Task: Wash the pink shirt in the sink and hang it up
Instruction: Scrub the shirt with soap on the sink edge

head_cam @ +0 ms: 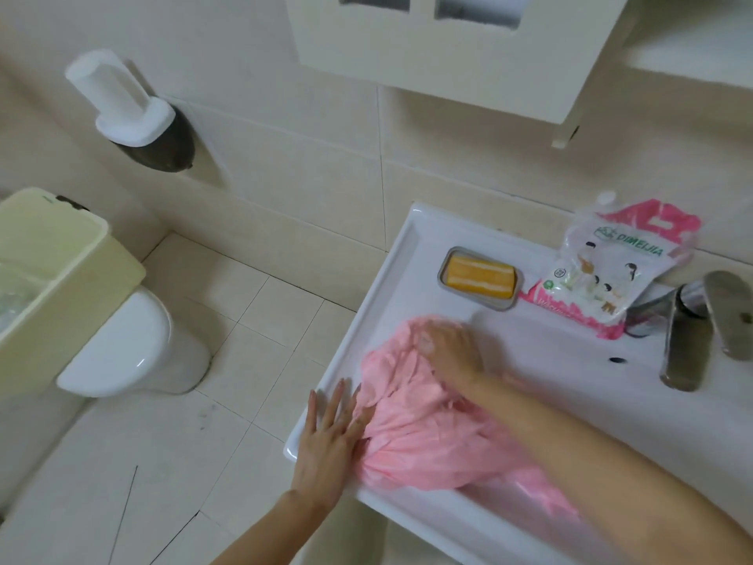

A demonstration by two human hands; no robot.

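Note:
The pink shirt (423, 434) lies bunched and wet on the left ledge of the white sink (411, 242), with part of it trailing down into the basin at lower right. My left hand (330, 438) lies flat with straight fingers on the sink's left rim, pressing against the shirt's near edge. My right hand (450, 350) is blurred and sits on top of the far end of the bundle, fingers bent into the fabric. Whether it grips the cloth or only presses on it is unclear.
A yellow soap bar (481, 277) lies in a grey dish at the sink's back. A detergent pouch (611, 271) leans beside the chrome faucet (688, 332). A toilet (134, 344) and a yellowish bin (61, 271) stand at left. A white cabinet (448, 46) hangs above.

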